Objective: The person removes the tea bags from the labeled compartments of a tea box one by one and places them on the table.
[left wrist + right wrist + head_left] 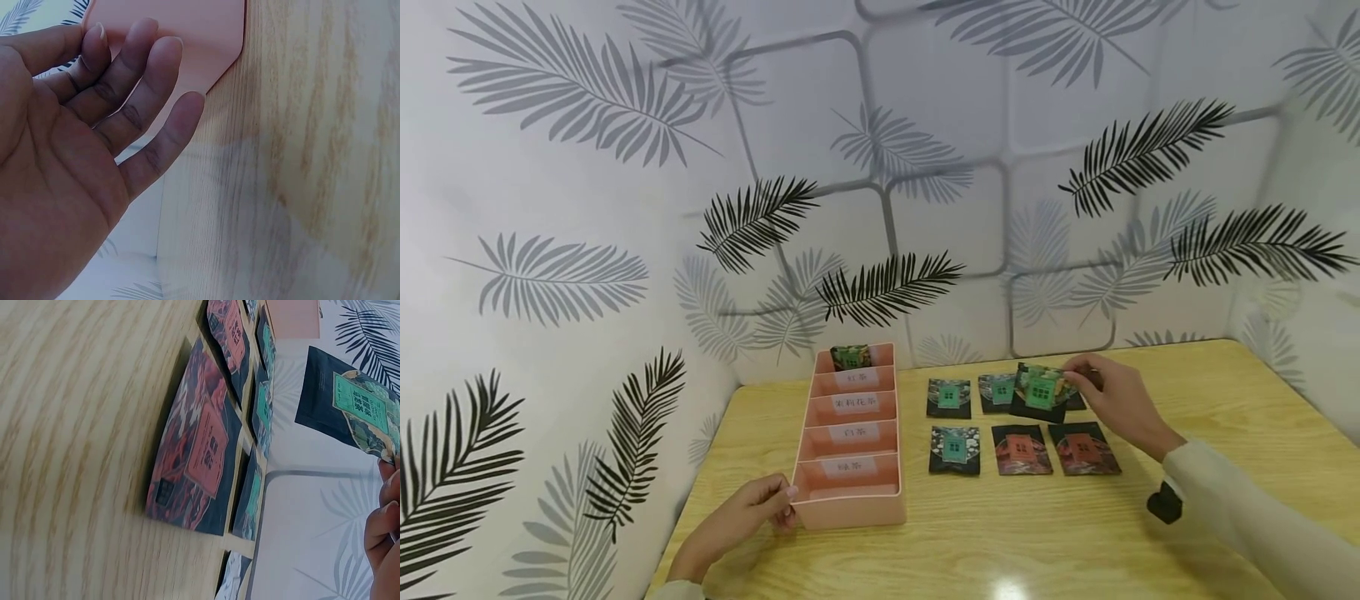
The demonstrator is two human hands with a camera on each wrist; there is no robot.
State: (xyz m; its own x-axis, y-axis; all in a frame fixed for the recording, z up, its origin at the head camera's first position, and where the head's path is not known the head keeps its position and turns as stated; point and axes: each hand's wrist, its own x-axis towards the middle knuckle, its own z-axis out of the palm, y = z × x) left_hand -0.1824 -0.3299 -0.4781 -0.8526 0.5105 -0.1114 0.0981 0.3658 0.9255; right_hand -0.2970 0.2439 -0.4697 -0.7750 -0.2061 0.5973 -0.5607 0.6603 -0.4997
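Observation:
My right hand (1116,404) pinches the edge of a black tea sachet (1040,392) with a green label, holding it up over the back row of sachets. In the right wrist view this tea sachet (350,403) hangs from the fingertips, clear of the table. At the front left corner of a pink compartment box (850,512), my left hand (748,508) grips the rim between thumb and fingers. The left wrist view shows the other fingers (159,69) loosely bent beside the pink wall. A dark green sachet (851,357) stands in the box's rearmost compartment.
Right of the box lie two red-labelled sachets (1022,450), a white-patterned sachet (955,451) and teal-labelled sachets (948,398). Handwritten labels (856,403) mark the box's dividers. A leaf-patterned wall (940,217) rises behind the wooden table (1000,533).

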